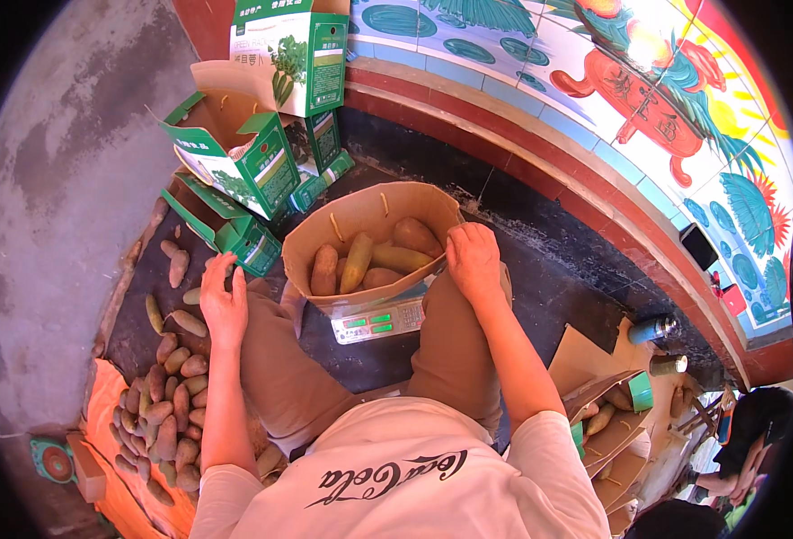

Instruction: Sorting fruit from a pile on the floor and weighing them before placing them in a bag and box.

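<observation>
Between my knees an open-topped brown cardboard box (311, 247) sits on a digital scale (380, 322) with lit green displays. Inside it lie several long root vegetables, among them a yellow-green one (357, 261) that looks like a radish and a reddish-brown one (324, 271). My right hand (474, 258) is at the box's right edge, fingers curled against the rim. Above my left knee, my left hand (226, 296) is raised with its fingers apart and nothing in them. It is nearest to a low green carton (251, 244).
A heap of root vegetables (167, 409) spreads over orange sheeting (113, 449) at left. Green-and-white cartons (234, 162) stand at the far left. Another open carton (607, 409) holds vegetables at right, near a blue bottle (652, 330). A person (756, 431) is at the far right.
</observation>
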Action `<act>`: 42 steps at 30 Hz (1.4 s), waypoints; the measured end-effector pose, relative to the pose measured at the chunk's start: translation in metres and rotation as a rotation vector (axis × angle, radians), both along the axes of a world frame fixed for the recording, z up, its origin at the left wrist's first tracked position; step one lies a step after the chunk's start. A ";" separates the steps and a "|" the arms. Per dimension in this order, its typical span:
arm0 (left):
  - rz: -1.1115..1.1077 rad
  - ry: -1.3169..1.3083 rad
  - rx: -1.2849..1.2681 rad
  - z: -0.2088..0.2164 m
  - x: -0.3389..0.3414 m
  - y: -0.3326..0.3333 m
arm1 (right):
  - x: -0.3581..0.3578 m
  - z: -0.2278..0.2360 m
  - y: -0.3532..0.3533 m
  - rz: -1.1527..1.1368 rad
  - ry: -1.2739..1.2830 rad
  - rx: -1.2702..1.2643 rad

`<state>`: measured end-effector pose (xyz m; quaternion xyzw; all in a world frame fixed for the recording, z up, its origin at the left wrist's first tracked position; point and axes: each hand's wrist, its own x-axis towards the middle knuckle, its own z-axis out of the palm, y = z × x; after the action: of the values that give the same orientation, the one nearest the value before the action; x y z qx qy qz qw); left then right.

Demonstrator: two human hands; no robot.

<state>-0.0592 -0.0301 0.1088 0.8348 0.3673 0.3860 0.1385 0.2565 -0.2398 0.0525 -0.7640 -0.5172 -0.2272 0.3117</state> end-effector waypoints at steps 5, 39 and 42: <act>-0.002 0.004 0.077 0.001 0.001 0.000 | -0.002 0.007 0.002 0.023 0.031 0.075; -0.455 1.168 0.014 -0.081 0.107 -0.031 | 0.074 -0.035 0.002 -0.268 0.766 -0.250; -0.481 1.074 0.033 -0.099 0.095 -0.025 | 0.085 -0.028 0.060 -0.337 0.745 -0.521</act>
<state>0.0361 -0.0546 0.0100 0.9753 0.1800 -0.1276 0.0035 0.3414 -0.1795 0.0248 -0.9192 -0.2791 0.1516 0.2328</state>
